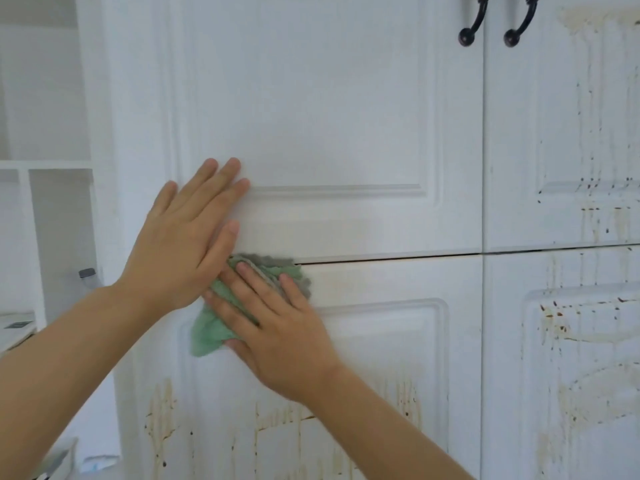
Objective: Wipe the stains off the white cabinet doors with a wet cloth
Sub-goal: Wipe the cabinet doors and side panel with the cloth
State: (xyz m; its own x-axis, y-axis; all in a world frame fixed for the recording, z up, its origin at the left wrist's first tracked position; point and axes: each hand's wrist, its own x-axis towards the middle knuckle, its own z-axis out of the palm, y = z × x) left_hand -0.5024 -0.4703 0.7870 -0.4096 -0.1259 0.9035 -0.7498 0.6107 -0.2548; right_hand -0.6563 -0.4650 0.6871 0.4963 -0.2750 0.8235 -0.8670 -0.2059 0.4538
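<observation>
White panelled cabinet doors fill the view. My left hand [183,237] lies flat with straight fingers on the upper left door [311,116], near its lower left corner. My right hand [277,327] presses a green and grey cloth [211,330] flat against the top of the lower left door [381,358], just under the gap between the doors. Brown drip stains [162,420] streak the lower part of that door. The upper right door [571,133] and lower right door [571,375] carry brown streaks and specks. The upper left door looks free of stains.
Two dark curved handles [467,32] hang at the top where the upper doors meet. White open shelving [52,202] stands to the left, with a grey-capped bottle [88,277] beside the cabinet's edge.
</observation>
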